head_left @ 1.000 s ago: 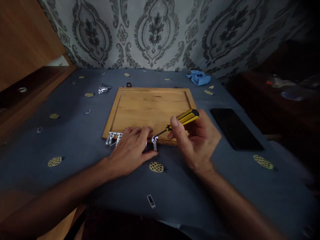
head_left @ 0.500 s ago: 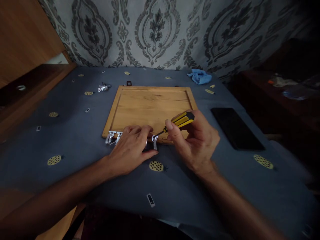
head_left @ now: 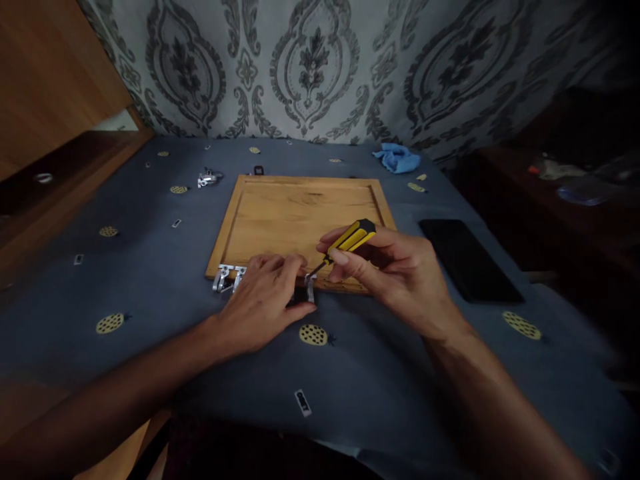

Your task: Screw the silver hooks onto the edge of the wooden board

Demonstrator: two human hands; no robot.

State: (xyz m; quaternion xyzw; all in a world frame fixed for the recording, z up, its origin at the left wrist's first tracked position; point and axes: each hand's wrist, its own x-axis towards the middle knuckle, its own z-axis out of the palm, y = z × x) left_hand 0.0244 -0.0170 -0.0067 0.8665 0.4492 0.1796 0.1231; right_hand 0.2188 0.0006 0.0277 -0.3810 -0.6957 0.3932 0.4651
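Observation:
A framed wooden cabinet door [head_left: 300,210] lies flat on the blue cloth, metal hinges along its near edge. My left hand [head_left: 263,297] is curled over that edge, its thumb low beside the right-hand hinge [head_left: 310,290]; the palm and fingers hide part of the hardware. My right hand [head_left: 400,270] pinches a yellow-and-black screwdriver [head_left: 353,237] between thumb and fingers. The screwdriver slants down to the left, and its tip meets the top of that hinge. More hinges [head_left: 227,277] show at the door's near left corner.
Beyond the door's far left corner lies a loose metal hinge [head_left: 207,178], with a small dark square piece [head_left: 259,171] near it. A blue cloth [head_left: 397,159] sits crumpled at the back right. To the right is a black phone-like slab [head_left: 467,260].
My right hand has changed its grip on the screwdriver, its fingers now reaching further forward on the handle. The screwdriver tip stays at the hinge. My left hand has barely moved.

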